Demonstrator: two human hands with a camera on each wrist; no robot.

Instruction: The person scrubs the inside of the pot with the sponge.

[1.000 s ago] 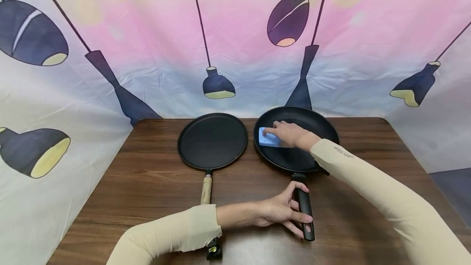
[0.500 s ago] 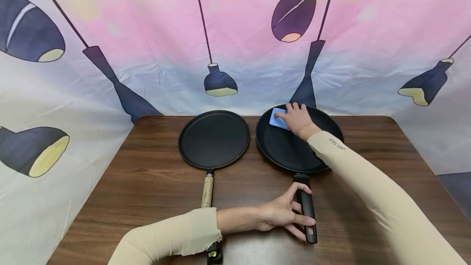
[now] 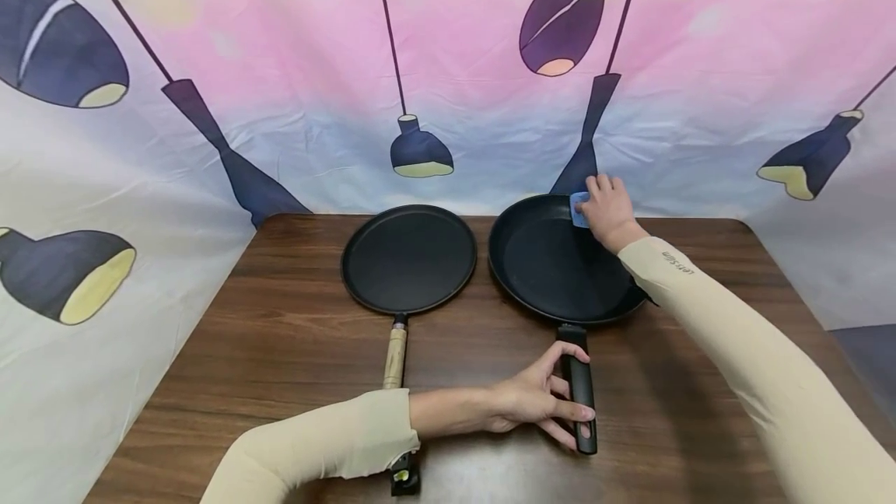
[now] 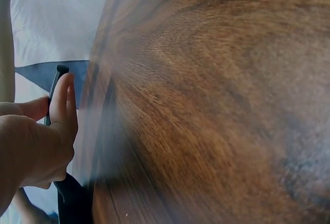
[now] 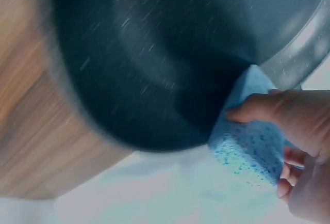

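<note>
A deep black frying pan (image 3: 553,263) sits on the right half of the table, its black handle (image 3: 580,391) toward me. My left hand (image 3: 528,399) grips that handle between thumb and fingers; the left wrist view shows the same hand (image 4: 38,141) from behind. At the pan's far right rim, my right hand (image 3: 607,208) holds a blue sponge (image 3: 579,210). In the right wrist view the porous sponge (image 5: 247,131) is pinched by thumb and fingers and lies against the pan's inner wall.
Left of the frying pan lies a flat black griddle pan (image 3: 409,259) with a wooden handle (image 3: 395,356), partly under my left forearm. Both stand on a brown wooden table (image 3: 280,317). A cloth backdrop (image 3: 315,61) printed with lamps rises behind the table's far edge.
My right hand has swept the sponge from the pan's left side up and across to its far right rim. The left hand keeps its grip on the handle.
</note>
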